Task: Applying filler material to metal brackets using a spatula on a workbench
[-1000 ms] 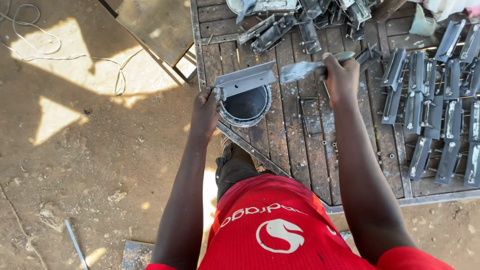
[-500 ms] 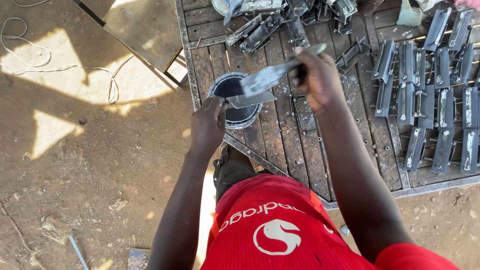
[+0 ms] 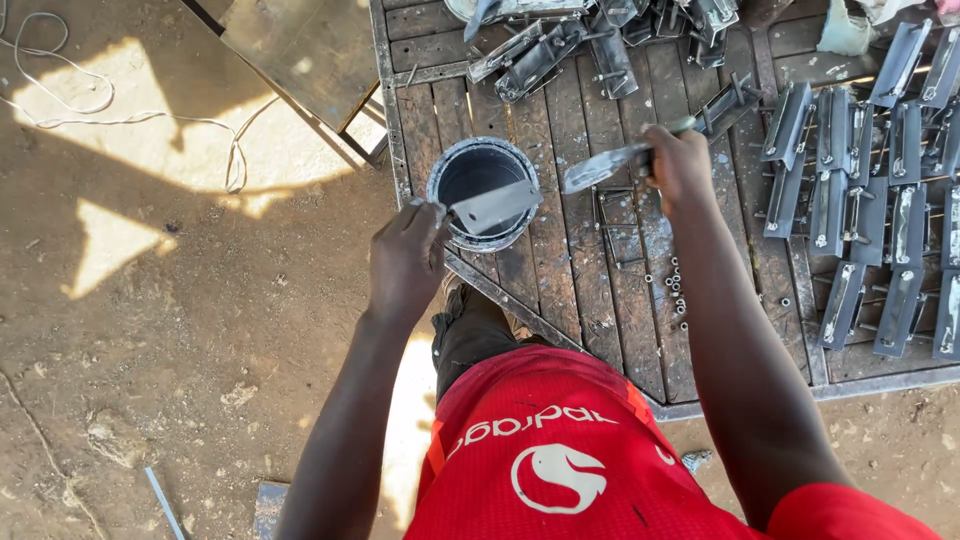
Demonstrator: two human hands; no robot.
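Note:
My left hand [image 3: 405, 262] grips a grey metal bracket [image 3: 492, 207] by its end, holding it across the rim of a round paint can [image 3: 482, 190] with dark paint inside. My right hand [image 3: 680, 165] is closed on the handle of a paintbrush [image 3: 606, 166], whose grey bristles point left, just right of the can and apart from the bracket. Both hands are over a wooden slat table [image 3: 560, 270].
Rows of grey painted brackets [image 3: 870, 230] lie on the table's right side, and more metal parts [image 3: 590, 40] are piled at the back. Small nuts [image 3: 679, 290] are scattered near the middle. A metal sheet [image 3: 300, 55] and a white cord [image 3: 110, 110] lie on the dirt floor at left.
The brush has lifted off the bracket and moved right. My left hand has lowered the bracket onto the can's near rim.

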